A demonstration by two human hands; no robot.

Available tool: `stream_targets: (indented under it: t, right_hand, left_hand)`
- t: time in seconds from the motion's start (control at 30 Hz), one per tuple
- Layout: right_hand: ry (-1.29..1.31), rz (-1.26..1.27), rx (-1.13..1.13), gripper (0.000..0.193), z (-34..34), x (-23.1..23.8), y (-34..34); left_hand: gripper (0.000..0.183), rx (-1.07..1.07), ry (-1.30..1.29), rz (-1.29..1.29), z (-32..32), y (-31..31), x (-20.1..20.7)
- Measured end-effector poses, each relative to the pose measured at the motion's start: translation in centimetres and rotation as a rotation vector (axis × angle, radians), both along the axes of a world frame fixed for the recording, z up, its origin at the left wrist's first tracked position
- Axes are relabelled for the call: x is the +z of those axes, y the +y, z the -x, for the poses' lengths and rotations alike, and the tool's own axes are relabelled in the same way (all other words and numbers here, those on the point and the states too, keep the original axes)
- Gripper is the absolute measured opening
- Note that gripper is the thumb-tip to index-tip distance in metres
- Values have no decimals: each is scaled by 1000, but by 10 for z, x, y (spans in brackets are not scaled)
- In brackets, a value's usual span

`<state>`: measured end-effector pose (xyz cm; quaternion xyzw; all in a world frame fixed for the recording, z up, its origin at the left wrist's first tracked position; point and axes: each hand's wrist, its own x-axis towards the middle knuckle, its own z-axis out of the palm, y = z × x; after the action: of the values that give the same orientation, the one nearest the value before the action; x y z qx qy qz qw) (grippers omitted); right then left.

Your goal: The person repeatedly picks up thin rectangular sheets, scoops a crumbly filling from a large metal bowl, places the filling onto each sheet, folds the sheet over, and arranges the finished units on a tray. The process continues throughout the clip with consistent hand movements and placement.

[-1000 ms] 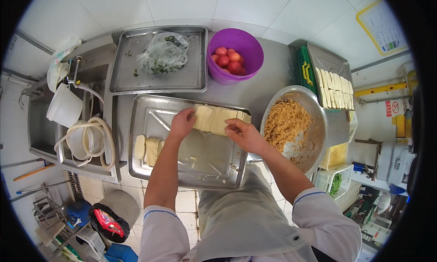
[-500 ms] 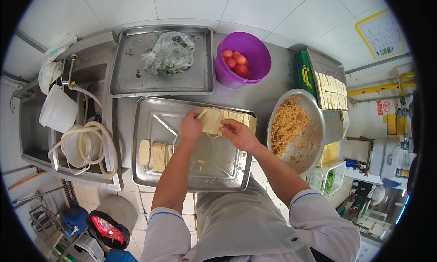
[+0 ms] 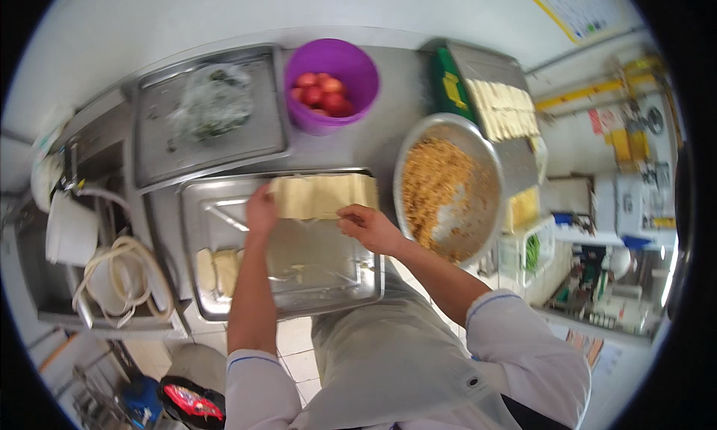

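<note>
A row of thin pale yellow slices [image 3: 317, 197], possibly bean curd sheets, lies along the far side of a shallow metal tray [image 3: 287, 301]. My left hand [image 3: 261, 208] is closed against the row's left end, its fingertips partly hidden by the slices. At the near edge, toward the right, my right hand [image 3: 366, 227] has thumb and fingers pinched together on the slices. A smaller stack of similar slices [image 3: 225, 271] sits in the tray's near left part, partly behind my left forearm. Shallow liquid and crumbs show on the tray's bottom.
On the right stands a metal bowl [image 3: 489, 206] of orange-brown minced filling. Behind are a purple bucket [image 3: 358, 71] of tomatoes and a tray [image 3: 157, 161] holding a plastic bag of greens. More slices [image 3: 500, 110] lie in a far right tray; a sink [image 3: 41, 206] is at left.
The view has swung, so the counter's things sit farther left in it. The slices in the row look flatter and more even. My right hand has moved to the row's near edge.
</note>
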<state>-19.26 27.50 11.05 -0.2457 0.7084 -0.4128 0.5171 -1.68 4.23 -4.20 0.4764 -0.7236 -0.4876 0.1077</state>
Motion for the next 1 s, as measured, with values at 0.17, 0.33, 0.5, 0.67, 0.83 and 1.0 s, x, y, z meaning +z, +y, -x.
stream_targets:
  t: [0.17, 0.33, 0.5, 0.67, 0.83, 1.0]
  right_hand:
    - [257, 204, -362, 23, 66, 13, 67]
    - [801, -220, -530, 30, 227, -13, 169]
    - [1013, -855, -14, 51, 307, -87, 245]
    - [1012, -870, 507, 60, 260, -115, 263]
    - [740, -768, 583, 54, 176, -100, 250]
    - [534, -348, 689, 41, 158, -115, 226]
  left_hand:
    - [33, 176, 346, -414, -42, -14, -9]
    - [37, 411, 696, -761, -66, 11, 47]
    - [44, 378, 1010, -863, -73, 58, 123]
    - [48, 363, 963, -869, -53, 117, 166]
    - [58, 396, 1122, -996, 19, 190, 193]
    - [55, 313, 992, -1070, 76, 254, 214]
